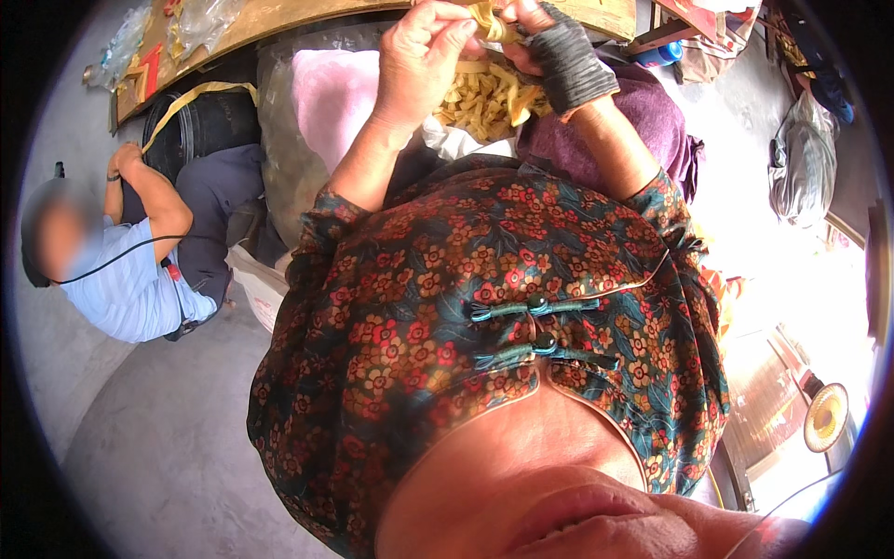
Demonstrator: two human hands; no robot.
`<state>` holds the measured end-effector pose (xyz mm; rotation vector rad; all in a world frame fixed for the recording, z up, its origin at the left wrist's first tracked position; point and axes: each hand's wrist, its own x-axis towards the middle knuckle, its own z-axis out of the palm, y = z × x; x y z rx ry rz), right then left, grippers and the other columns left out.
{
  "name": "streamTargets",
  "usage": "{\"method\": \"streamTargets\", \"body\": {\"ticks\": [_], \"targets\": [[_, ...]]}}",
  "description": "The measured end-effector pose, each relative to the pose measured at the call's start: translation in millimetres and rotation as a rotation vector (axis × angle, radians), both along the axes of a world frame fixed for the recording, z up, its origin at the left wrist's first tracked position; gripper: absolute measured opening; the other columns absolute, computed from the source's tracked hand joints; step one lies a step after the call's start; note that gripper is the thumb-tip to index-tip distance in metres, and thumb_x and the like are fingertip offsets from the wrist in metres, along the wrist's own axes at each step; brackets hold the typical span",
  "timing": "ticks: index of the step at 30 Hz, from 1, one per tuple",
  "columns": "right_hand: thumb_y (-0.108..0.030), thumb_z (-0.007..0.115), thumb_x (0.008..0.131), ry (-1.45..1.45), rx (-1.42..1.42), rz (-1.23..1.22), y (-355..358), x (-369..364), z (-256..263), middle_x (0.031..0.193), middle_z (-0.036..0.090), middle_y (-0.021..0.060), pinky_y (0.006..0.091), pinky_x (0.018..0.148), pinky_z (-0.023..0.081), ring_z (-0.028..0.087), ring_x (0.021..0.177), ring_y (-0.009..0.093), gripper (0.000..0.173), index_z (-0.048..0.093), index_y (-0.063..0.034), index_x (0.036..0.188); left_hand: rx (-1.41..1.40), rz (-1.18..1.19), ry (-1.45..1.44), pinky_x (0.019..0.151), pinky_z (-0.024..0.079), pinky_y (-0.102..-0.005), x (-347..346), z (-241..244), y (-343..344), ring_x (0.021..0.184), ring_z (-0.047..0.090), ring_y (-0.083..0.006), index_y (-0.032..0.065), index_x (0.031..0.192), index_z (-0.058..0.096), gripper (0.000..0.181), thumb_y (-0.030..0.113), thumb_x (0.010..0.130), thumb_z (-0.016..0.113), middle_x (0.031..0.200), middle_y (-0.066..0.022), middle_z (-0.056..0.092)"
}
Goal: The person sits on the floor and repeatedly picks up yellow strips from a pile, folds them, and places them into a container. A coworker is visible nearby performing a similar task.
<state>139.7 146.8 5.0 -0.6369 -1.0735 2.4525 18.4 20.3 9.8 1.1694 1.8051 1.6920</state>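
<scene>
At the top of the head view, my left hand (427,66) pinches one side of a folded yellow strip (491,24) between thumb and fingertips. My right hand (534,35), in a dark grey wrap that leaves the fingers bare, has its fingers closed on the strip's other side. Below and behind both hands lies a heap of similar yellow knotted or folded pieces (482,101), in what looks like a white bag (457,140) on my lap. A pink cloth (339,98) is left of the heap, and a purple cloth (646,129) covers the right side.
A wooden table (279,15) runs along the top, with plastic bags (202,24) at its left. A co-worker (133,258) sits at the left, holding a long yellow strip (188,105) by a black barrel (209,126). A filled plastic bag (803,161) stands at the right.
</scene>
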Motion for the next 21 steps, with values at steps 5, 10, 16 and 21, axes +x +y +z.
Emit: {"method": "streamTargets", "body": {"ticks": [5, 10, 16, 21], "targets": [[-0.040, 0.052, 0.091, 0.021, 0.143, 0.042, 27, 10, -17, 0.053, 0.043, -0.0017, 0.0218, 0.042, 0.026, 0.036, 0.043, 0.009, 0.034, 0.050, -0.0133, 0.071, 0.064, -0.058, 0.045, 0.066, 0.053, -0.0238, -11, 18, -7, 0.067, 0.063, -0.0098, -0.0011, 0.095, 0.063, 0.009, 0.005, 0.089, 0.059, 0.075, -0.0048, 0.066], [-0.026, 0.058, 0.086, -0.288, 0.450, 0.038, 10, 2, -1, 0.057, 0.049, 0.0012, 0.0235, 0.046, 0.035, 0.047, 0.048, 0.012, 0.026, 0.054, -0.0088, 0.068, -0.082, 0.048, 0.330, 0.074, 0.053, -0.0254, -7, 24, -10, 0.084, 0.063, -0.0132, 0.0015, 0.104, 0.063, 0.021, 0.006, 0.084, 0.066, 0.096, -0.0071, 0.064], [-0.030, 0.066, 0.084, -0.351, 0.547, 0.189, -17, -4, -1, 0.056, 0.053, 0.0009, 0.0222, 0.041, 0.035, 0.047, 0.045, 0.008, 0.026, 0.058, -0.0054, 0.079, -0.320, -0.117, 0.558, 0.084, 0.050, -0.0357, 9, 8, -14, 0.101, 0.060, -0.0317, 0.0042, 0.118, 0.054, 0.041, -0.003, 0.077, 0.057, 0.110, -0.0144, 0.059], [-0.029, 0.060, 0.087, -0.411, 0.376, 0.350, -24, -3, -2, 0.057, 0.055, 0.0030, 0.0266, 0.046, 0.040, 0.050, 0.047, 0.011, 0.028, 0.060, -0.0022, 0.081, -0.339, -0.118, 0.754, 0.079, 0.051, -0.0392, -8, -11, -17, 0.095, 0.060, -0.0329, 0.0070, 0.116, 0.054, 0.041, -0.004, 0.076, 0.057, 0.108, -0.0112, 0.058]]}}
